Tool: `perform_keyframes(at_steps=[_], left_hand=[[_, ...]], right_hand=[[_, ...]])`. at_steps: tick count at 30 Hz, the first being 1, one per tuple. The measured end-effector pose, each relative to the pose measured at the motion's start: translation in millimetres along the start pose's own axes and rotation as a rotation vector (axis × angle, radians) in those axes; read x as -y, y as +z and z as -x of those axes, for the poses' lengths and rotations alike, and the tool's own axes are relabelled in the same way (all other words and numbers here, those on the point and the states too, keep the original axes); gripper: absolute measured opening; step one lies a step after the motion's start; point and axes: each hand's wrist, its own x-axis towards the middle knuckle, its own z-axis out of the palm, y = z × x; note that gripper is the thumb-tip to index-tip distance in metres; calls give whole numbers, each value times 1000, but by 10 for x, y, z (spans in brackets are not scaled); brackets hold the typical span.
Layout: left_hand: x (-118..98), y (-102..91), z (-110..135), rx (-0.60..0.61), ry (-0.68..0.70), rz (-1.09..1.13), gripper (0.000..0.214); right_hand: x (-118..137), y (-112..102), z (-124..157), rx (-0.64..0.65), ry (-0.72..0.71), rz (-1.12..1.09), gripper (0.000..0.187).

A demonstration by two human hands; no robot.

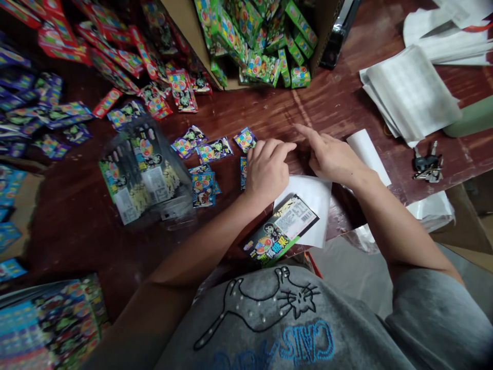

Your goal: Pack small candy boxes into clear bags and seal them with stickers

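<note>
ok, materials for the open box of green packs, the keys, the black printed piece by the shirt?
Open box: matte cardboard, from plain brown walls. Keys: shiny metal by their glints; dull black heads, probably plastic. Black printed piece: likely thin plastic film or coated card; flat, with printed graphics, gloss unclear.

A bunch of keys (428,165) is laid near the edge of the dark red counter (327,105); a pale green object (475,117) is partly cut off at far right, and a glossy black object (339,35) is seen farther back.
</note>
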Motion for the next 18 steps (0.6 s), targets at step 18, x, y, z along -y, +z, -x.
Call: perform_keyframes(at_steps=[18], left_hand=[[-127, 1, -167, 125, -78, -48, 51]], right_hand=[[-88, 20, 55, -57, 7, -152, 83]])
